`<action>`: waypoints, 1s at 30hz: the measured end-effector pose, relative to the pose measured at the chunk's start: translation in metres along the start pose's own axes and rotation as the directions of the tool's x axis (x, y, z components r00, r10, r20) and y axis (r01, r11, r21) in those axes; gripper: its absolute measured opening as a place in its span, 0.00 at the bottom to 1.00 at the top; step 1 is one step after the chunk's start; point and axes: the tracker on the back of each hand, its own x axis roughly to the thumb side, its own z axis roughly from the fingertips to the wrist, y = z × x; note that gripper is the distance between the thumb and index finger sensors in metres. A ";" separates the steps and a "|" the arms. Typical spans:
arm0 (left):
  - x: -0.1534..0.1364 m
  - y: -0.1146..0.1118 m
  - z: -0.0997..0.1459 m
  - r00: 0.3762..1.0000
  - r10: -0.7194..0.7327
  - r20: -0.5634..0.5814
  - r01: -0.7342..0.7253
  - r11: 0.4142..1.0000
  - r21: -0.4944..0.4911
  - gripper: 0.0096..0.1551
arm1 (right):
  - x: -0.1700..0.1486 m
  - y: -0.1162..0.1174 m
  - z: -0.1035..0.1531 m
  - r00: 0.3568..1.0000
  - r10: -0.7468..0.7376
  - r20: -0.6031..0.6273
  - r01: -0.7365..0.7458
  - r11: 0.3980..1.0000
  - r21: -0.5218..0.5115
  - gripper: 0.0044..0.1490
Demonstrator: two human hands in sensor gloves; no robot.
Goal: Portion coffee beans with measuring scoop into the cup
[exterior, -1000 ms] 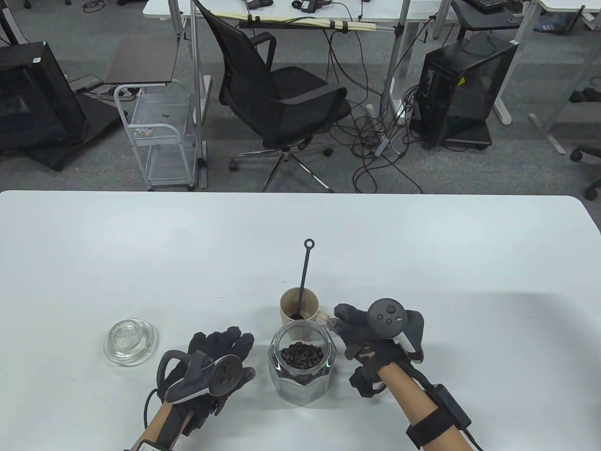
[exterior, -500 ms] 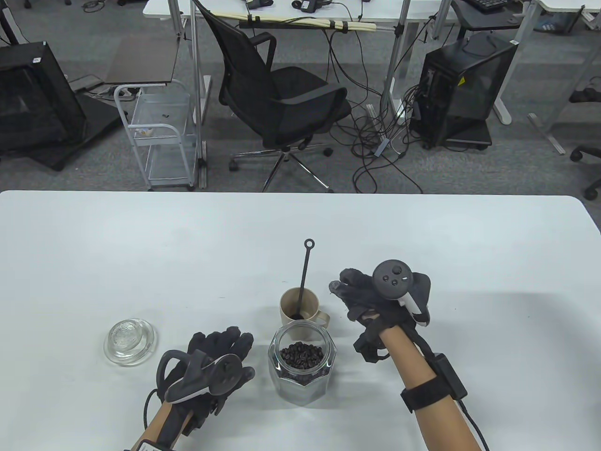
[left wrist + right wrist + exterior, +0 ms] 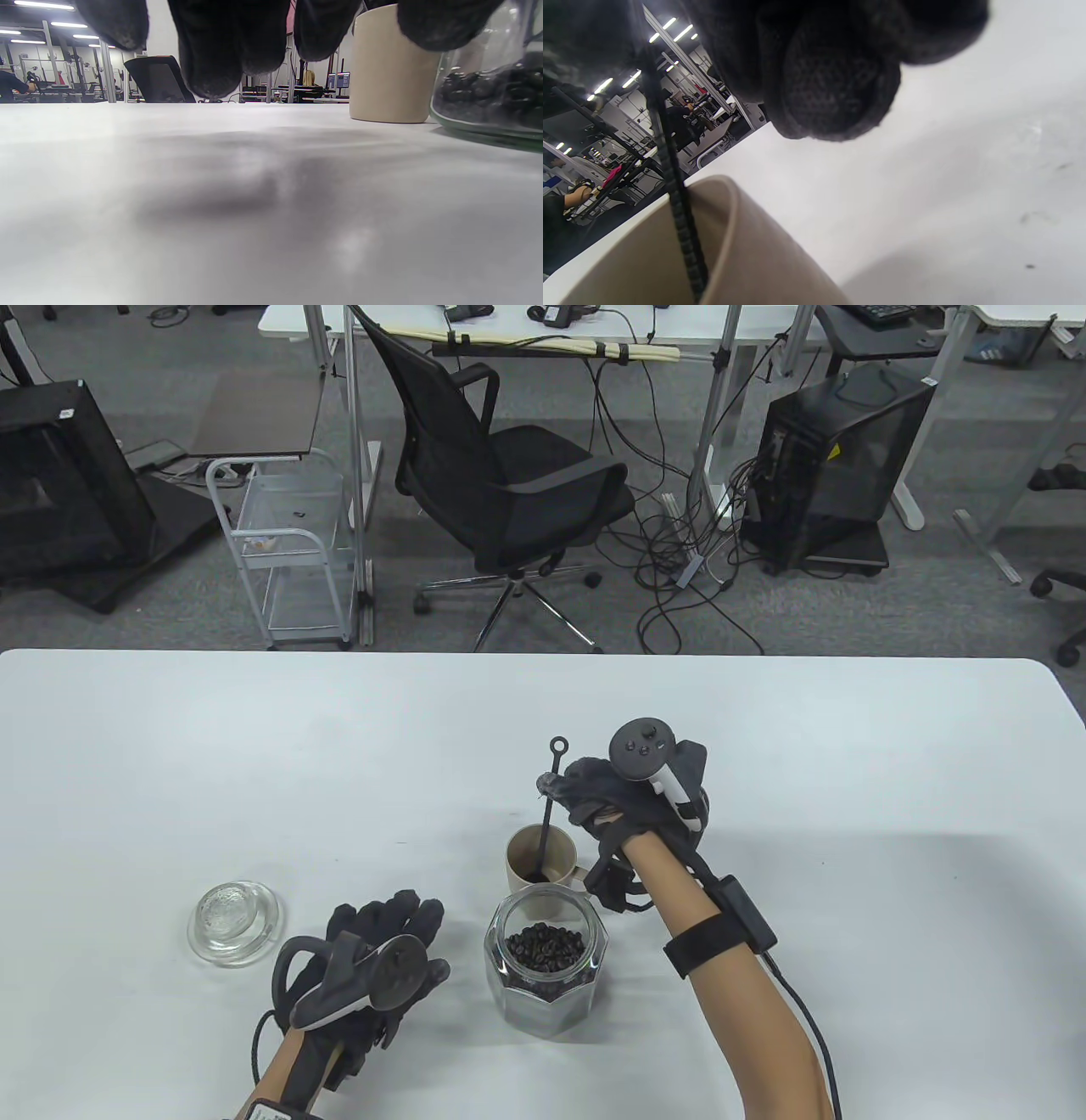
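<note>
Beige cup [image 3: 541, 861] stands on the white table [image 3: 254, 746], taken here as the reference point. Measuring scoop [image 3: 550, 806] stands inside the cup, bowl end down at the cup bottom, its thin black handle leaning out over the far rim and ending in a small ring well above the cup. Right hand [image 3: 624, 797] is raised at the far-right side of the cup, fingertips [image 3: 550, 785] at the upper handle just below the ring; the table view shows them meeting the handle, and the right wrist view shows the ridged handle [image 3: 674, 199] running up from the cup rim [image 3: 729, 212] into the dark glove, but whether the fingers have actually closed in a pinch cannot be told from either. Glass jar [image 3: 547, 967], lid off and holding coffee beans [image 3: 545, 946], stands just on the near side of the cup, the two close to touching. Left hand [image 3: 373, 963] lies palm-down on the table to the near-left of the cup, beside the jar but apart from it, fingers straight and relaxed, gripping nothing; the left wrist view shows its fingertips [image 3: 220, 46] hanging just above the table surface. Glass lid [image 3: 233, 920] lies flat on the table well to the left of the cup.
</note>
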 end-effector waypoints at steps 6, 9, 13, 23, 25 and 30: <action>-0.001 -0.001 -0.001 1.000 0.002 -0.002 -0.002 1.000 -0.014 0.43 | 0.001 0.005 -0.003 0.997 -0.078 0.015 0.078 0.997 0.008 0.34; 0.000 -0.001 -0.001 1.000 -0.003 0.007 0.003 1.000 -0.015 0.43 | 0.002 0.003 0.000 0.996 -0.085 0.037 0.086 0.996 -0.017 0.30; 0.002 -0.002 -0.001 1.000 -0.009 0.016 0.009 1.000 -0.015 0.43 | 0.003 -0.003 0.007 0.991 -0.111 0.069 0.116 0.990 -0.077 0.29; 0.004 -0.003 -0.001 0.999 -0.006 0.031 0.007 1.000 -0.021 0.43 | -0.001 -0.035 0.038 0.932 -0.291 0.215 0.337 0.915 -0.223 0.28; 0.005 -0.004 -0.001 0.999 -0.002 0.032 0.003 1.000 -0.023 0.43 | -0.004 -0.045 0.049 0.906 -0.325 0.271 0.394 0.882 -0.260 0.28; 0.006 -0.004 -0.001 0.999 0.005 0.043 -0.004 1.000 -0.019 0.43 | -0.022 -0.064 0.078 0.803 -0.456 0.384 0.578 0.752 -0.316 0.28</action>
